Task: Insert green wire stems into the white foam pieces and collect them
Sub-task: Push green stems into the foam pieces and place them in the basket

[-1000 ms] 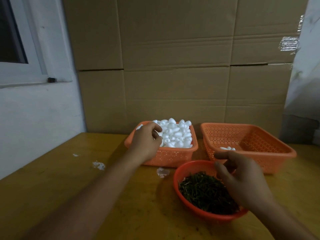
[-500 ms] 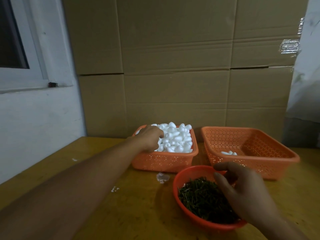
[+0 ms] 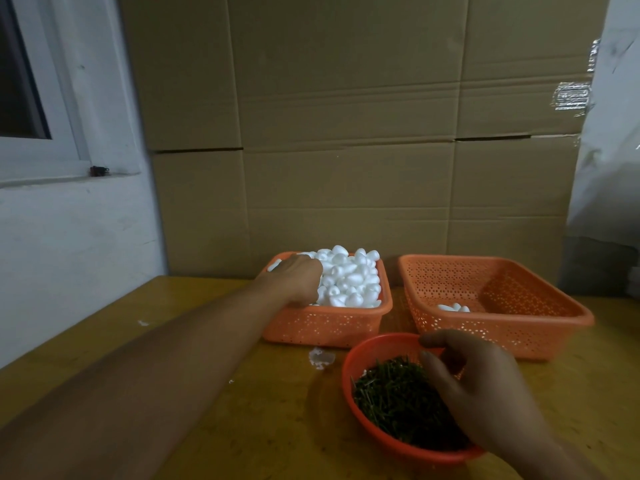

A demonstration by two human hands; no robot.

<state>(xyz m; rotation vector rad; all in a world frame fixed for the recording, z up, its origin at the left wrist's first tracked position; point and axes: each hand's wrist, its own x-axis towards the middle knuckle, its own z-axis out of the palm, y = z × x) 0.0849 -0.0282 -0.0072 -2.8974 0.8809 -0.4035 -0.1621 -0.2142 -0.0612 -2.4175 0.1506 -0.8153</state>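
My left hand (image 3: pixel 294 278) digs into the foam pieces (image 3: pixel 349 278) at the surface's far edge — fingers buried, grip unclear. My right hand (image 3: pixel 481 389) hovers curled over the green stems (image 3: pixel 391 400) — directly beneath it, nearest me, seemingly holding nothing.

We see the left arm stretched forward, bare forearm running up from the lower left, left hand (image 3: pixel 299 278) knuckles-up with fingers curled downward; fingertips hidden. The right hand (image 3: pixel 485 393) hovers lower right, back toward us, thumb and forefinger bent toward each other, not quite touching.
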